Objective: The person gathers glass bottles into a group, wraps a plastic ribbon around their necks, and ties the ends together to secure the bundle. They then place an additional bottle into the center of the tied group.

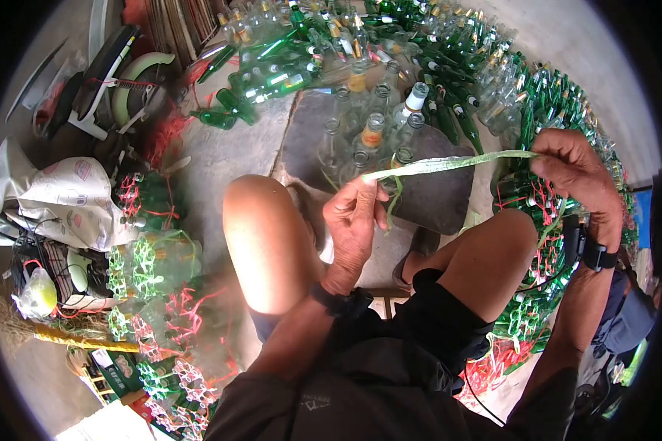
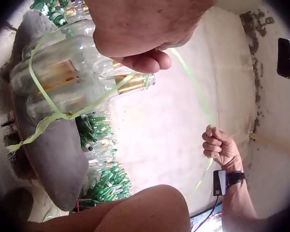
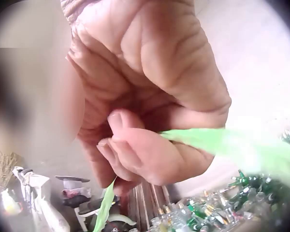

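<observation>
A light green plastic strip is stretched between the two hands above a group of clear bottles. My left hand pinches one end between thumb and finger, just in front of the bottles. Up at the right, my right hand grips the other end with curled fingers; in the right wrist view the strip passes through those fingers and a tail hangs below. The left wrist view shows a green strip looped round the clear bottles, which stand on a dark round board.
Green and clear loose bottles lie at the back and curve round the right side. Bundled bottles tied with green and red strips stand at the left, near a white sack. Bare knees flank the board.
</observation>
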A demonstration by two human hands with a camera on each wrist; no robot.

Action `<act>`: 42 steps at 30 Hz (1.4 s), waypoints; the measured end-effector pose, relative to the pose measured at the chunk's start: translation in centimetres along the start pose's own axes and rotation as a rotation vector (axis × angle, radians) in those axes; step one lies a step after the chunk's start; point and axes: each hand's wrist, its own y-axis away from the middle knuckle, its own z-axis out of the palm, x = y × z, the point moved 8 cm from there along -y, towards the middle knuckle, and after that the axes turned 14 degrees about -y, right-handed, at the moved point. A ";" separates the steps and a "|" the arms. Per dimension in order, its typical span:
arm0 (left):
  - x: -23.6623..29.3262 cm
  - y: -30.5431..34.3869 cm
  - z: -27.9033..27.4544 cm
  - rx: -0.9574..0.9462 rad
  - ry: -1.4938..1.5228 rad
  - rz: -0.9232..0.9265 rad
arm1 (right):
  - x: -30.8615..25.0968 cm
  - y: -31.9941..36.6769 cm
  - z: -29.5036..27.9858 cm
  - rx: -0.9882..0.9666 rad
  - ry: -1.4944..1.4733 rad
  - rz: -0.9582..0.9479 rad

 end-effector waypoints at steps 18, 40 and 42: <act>0.2 -0.6 -2.2 0.123 0.101 -0.074 | -4.4 -10.3 0.9 0.106 0.216 -0.260; -1.0 -3.1 -4.7 0.335 0.207 -0.189 | -6.0 -27.5 9.7 0.090 0.575 -0.795; -1.2 -3.4 -4.9 0.331 0.199 -0.191 | -5.4 -28.5 9.7 0.103 0.595 -0.768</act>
